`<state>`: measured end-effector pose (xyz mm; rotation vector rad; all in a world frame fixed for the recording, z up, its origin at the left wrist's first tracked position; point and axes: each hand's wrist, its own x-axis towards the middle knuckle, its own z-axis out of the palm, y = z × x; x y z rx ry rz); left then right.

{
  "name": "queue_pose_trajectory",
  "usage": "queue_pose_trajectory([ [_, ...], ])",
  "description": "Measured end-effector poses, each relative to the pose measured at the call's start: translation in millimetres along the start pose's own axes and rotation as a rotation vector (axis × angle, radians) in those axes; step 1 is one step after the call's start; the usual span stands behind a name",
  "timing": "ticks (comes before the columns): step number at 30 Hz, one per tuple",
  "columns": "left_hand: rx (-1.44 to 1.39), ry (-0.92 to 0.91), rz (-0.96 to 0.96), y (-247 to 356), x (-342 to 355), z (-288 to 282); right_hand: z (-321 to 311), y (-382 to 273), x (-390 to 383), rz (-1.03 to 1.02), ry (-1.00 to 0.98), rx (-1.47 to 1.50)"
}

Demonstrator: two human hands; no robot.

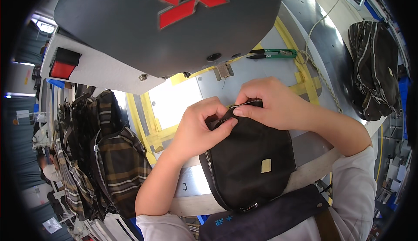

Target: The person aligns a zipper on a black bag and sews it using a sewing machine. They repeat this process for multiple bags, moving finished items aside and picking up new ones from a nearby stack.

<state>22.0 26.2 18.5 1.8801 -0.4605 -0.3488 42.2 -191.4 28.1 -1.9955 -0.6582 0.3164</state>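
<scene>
A dark bag piece [244, 162] with a metal zipper lies at the table's front edge, a small yellow tape patch on it. My left hand [202, 125] pinches its top edge by the zipper [224, 120]. Close beside it, my right hand [265, 102] grips the same edge between thumb and bent fingers. Both hands are closed, their fingertips almost touching. Just beyond them is the sewing machine's needle area [223, 70], under the big dark machine head [170, 32]. The fabric inside each grip is partly hidden.
Green thread snips [274, 54] lie on the metal plate, near a cord [320, 73]. Yellow tape [161, 134] marks the plate. Plaid bags [119, 167] hang at the left; dark bags [374, 67] are stacked at the right. A red switch [62, 70] sits on the machine.
</scene>
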Motion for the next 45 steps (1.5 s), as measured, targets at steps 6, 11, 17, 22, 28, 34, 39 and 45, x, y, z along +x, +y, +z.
queue_pose_trajectory([
  [6,-0.021,0.062,0.017,-4,1,4,5,3,-2,-0.004,0.088,0.049],
  [11,0.029,0.135,-0.021,1,2,8,5,8,-2,-0.014,0.173,0.024],
  [17,0.417,0.363,0.061,-1,14,5,-1,20,21,-0.012,0.167,-0.161],
  [22,0.401,0.421,-0.122,-3,27,2,-5,24,36,0.019,0.134,-0.326],
  [28,0.5,0.356,-0.141,-6,45,-2,-23,21,51,0.185,0.03,-0.363],
  [34,0.414,0.412,-0.093,-13,55,-2,-29,29,63,0.19,0.027,-0.372],
  [39,0.403,0.419,-0.065,-17,58,-5,-33,27,69,0.238,-0.039,-0.346],
  [45,0.359,0.386,-0.086,-12,62,-7,-34,36,67,0.129,0.027,-0.358],
])
